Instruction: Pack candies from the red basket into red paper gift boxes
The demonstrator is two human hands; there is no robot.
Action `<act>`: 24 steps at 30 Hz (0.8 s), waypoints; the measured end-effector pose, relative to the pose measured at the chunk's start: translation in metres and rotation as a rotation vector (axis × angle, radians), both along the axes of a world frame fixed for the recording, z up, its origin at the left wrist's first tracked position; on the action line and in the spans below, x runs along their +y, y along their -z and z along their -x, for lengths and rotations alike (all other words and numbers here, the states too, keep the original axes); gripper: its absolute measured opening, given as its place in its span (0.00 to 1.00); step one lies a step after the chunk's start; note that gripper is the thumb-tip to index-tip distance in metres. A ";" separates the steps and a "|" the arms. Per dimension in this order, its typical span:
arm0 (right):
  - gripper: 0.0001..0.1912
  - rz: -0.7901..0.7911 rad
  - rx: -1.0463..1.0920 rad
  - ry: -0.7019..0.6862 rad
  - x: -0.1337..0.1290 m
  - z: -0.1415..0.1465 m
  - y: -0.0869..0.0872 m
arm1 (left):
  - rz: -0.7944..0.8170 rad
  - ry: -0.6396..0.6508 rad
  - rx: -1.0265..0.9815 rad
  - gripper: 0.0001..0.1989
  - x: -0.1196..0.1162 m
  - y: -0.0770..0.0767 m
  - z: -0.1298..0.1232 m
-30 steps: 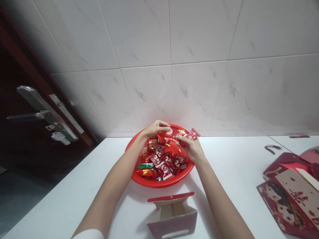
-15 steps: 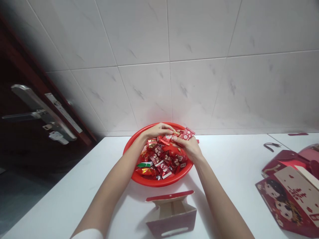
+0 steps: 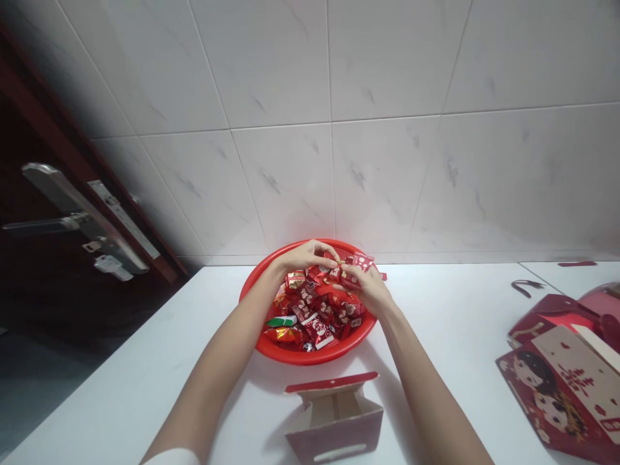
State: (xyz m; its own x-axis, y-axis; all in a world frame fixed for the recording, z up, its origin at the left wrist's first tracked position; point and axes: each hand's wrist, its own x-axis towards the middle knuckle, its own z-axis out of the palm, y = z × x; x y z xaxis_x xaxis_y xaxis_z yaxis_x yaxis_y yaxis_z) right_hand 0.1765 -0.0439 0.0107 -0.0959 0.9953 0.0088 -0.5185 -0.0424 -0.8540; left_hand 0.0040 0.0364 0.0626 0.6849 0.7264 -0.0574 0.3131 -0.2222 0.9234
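A red oval plastic basket (image 3: 314, 356) holds many wrapped candies (image 3: 317, 328), mostly dark red with white or gold print. One green-and-white wrapper (image 3: 281, 321) stands out among them. Over the basket's far side, my left hand (image 3: 310, 256) has its fingers bent and pinched at a small red wrapped candy (image 3: 335, 274). My right hand (image 3: 371, 288) is closed around red candy packets (image 3: 362, 261), with a dotted packet sticking up past the fingers. The fingertips of both hands nearly meet. In front of the basket stands an opened paper box (image 3: 334, 426), its inside facing up.
Decorated red gift boxes (image 3: 562, 387) lie on the white table (image 3: 450, 323) at the right. A dark ribbon piece (image 3: 527, 286) is behind them. The tiled wall (image 3: 378, 181) rises just beyond the basket. At the left is a dark door with a metal handle (image 3: 72, 219).
My right hand has shifted slightly, and the packet in it sits lower and more tilted. My left fingers have moved closer to the right hand's fingertips. Basket and boxes stay in place.
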 end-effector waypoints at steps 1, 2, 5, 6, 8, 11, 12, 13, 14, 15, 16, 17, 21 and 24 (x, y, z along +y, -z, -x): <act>0.15 0.003 0.014 0.021 0.001 0.000 0.000 | 0.002 -0.027 -0.005 0.16 -0.001 -0.001 0.000; 0.14 0.000 0.024 0.033 0.001 0.001 0.000 | 0.000 -0.058 -0.012 0.16 -0.002 -0.002 -0.001; 0.14 -0.030 0.033 0.001 0.002 -0.001 0.001 | -0.049 -0.145 -0.056 0.14 -0.008 -0.007 -0.004; 0.15 -0.042 0.029 -0.025 0.001 -0.003 0.001 | -0.079 -0.170 -0.075 0.14 -0.011 -0.009 -0.006; 0.15 -0.068 0.017 -0.083 -0.002 -0.007 -0.003 | -0.138 -0.215 -0.104 0.14 -0.020 -0.013 -0.007; 0.17 -0.117 -0.007 -0.170 -0.012 -0.013 -0.016 | -0.204 -0.293 -0.125 0.16 -0.039 -0.018 -0.007; 0.18 -0.138 -0.015 -0.193 -0.016 -0.014 -0.021 | -0.223 -0.325 -0.134 0.17 -0.047 -0.019 -0.007; 0.19 -0.158 -0.024 -0.213 -0.021 -0.014 -0.026 | -0.241 -0.358 -0.153 0.18 -0.055 -0.020 -0.006; 0.20 -0.178 -0.035 -0.226 -0.025 -0.014 -0.031 | -0.256 -0.390 -0.182 0.19 -0.063 -0.021 -0.006; 0.21 -0.196 -0.046 -0.231 -0.029 -0.014 -0.035 | -0.267 -0.417 -0.219 0.19 -0.071 -0.022 -0.005; 0.21 -0.208 -0.061 -0.229 -0.032 -0.013 -0.038 | -0.271 -0.437 -0.254 0.20 -0.079 -0.023 -0.006; 0.22 -0.218 -0.078 -0.221 -0.035 -0.011 -0.040 | -0.271 -0.450 -0.283 0.19 -0.087 -0.023 -0.006; 0.22 -0.241 -0.122 -0.175 -0.044 -0.008 -0.045 | -0.234 -0.474 -0.327 0.18 -0.110 -0.020 -0.011; 0.23 -0.223 -0.123 -0.166 -0.050 -0.008 -0.051 | -0.212 -0.553 -0.446 0.18 -0.116 -0.012 -0.019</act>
